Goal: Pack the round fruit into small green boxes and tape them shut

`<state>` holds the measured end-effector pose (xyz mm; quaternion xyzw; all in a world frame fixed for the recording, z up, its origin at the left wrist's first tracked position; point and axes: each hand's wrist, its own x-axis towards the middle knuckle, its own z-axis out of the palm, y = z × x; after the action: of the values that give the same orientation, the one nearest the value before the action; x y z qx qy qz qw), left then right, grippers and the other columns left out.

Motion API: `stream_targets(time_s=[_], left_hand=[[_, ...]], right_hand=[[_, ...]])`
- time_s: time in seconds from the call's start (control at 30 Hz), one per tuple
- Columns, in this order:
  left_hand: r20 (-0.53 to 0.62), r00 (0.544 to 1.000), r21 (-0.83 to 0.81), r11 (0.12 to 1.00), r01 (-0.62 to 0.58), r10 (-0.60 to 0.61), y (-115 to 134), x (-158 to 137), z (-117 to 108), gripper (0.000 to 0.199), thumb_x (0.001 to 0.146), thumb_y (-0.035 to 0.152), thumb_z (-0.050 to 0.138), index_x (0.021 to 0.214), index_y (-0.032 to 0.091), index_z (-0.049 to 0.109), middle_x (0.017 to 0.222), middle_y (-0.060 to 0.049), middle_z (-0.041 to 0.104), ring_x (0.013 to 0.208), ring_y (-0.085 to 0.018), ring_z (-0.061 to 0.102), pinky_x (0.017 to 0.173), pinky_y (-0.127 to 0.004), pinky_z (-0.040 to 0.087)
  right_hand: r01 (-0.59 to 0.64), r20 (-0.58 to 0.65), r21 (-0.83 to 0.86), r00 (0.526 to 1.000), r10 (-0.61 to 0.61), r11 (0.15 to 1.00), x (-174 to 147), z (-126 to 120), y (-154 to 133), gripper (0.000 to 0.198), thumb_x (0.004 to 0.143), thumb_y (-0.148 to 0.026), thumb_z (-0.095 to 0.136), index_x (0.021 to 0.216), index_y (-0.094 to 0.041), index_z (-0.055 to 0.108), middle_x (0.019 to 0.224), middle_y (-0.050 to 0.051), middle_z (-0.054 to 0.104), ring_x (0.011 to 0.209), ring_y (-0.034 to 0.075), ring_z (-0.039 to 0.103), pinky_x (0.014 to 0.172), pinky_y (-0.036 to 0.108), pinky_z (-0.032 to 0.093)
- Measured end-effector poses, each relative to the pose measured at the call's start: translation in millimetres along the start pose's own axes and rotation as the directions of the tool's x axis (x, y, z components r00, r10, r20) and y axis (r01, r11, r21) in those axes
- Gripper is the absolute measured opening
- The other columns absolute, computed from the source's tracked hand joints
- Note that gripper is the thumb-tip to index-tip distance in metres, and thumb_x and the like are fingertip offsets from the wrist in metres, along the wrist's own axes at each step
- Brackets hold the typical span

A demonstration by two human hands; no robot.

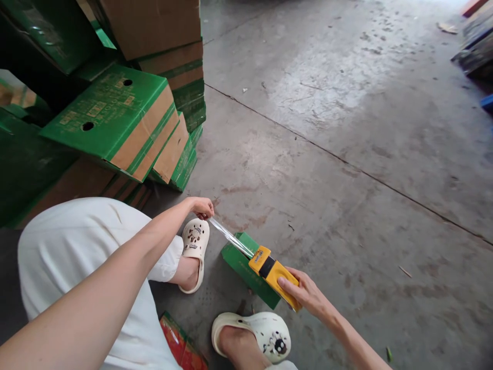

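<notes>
My right hand (302, 291) grips a yellow tape dispenser (274, 275) with a black band, held over a green box (252, 277) on the floor. From its front end a strip of clear tape (232, 237) stretches taut up and leftward. The far end of that strip is pinched in the closed fingers of my left hand (203, 206), above the toe of a cream clog. Part of the green box is hidden under the dispenser and the tape.
Stacked green and brown cardboard boxes (115, 113) rise at the left. My clogs (196, 241) stand on either side of the green box. A red and green box (181, 341) lies by my leg. Concrete floor (327, 205) with a long crack stretches right; dark items (475, 49) sit at the far right.
</notes>
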<state>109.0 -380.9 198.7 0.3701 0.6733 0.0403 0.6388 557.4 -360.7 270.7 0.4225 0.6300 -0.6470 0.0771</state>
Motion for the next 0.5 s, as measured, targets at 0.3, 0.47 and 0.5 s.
stream_targets(time_s=[0.3,0.47,0.5], left_hand=[[-0.151,0.988,0.057,0.998,0.006,0.002,-32,10,48,0.003,0.087,0.016,0.063,0.085,0.014,0.065,0.062,0.002,0.061,0.057,-0.01,0.06,0.059,-0.02,0.05],[-0.254,0.965,0.198,0.98,-0.005,0.056,-34,18,72,0.015,0.1,0.024,0.061,0.106,0.014,0.07,0.095,-0.006,0.073,0.084,-0.017,0.07,0.077,-0.03,0.059],[-0.271,0.96,0.225,0.974,-0.009,0.072,-33,20,78,0.021,0.102,0.03,0.063,0.114,0.014,0.069,0.107,-0.007,0.073,0.093,-0.018,0.07,0.083,-0.035,0.06]], right_hand=[[-0.019,-0.007,0.031,1.0,0.02,0.999,-8,4,-4,0.065,0.083,-0.074,0.071,0.1,-0.011,0.072,0.079,0.005,0.066,0.068,0.017,0.057,0.057,0.026,0.046],[-0.026,0.015,0.042,1.0,0.026,0.999,-9,4,-4,0.065,0.086,-0.075,0.068,0.102,-0.012,0.069,0.08,0.004,0.065,0.068,0.016,0.056,0.057,0.025,0.046],[-0.034,0.016,0.048,0.999,0.034,0.998,-8,4,-5,0.066,0.085,-0.076,0.068,0.102,-0.012,0.069,0.08,0.003,0.064,0.067,0.016,0.056,0.057,0.025,0.046]])
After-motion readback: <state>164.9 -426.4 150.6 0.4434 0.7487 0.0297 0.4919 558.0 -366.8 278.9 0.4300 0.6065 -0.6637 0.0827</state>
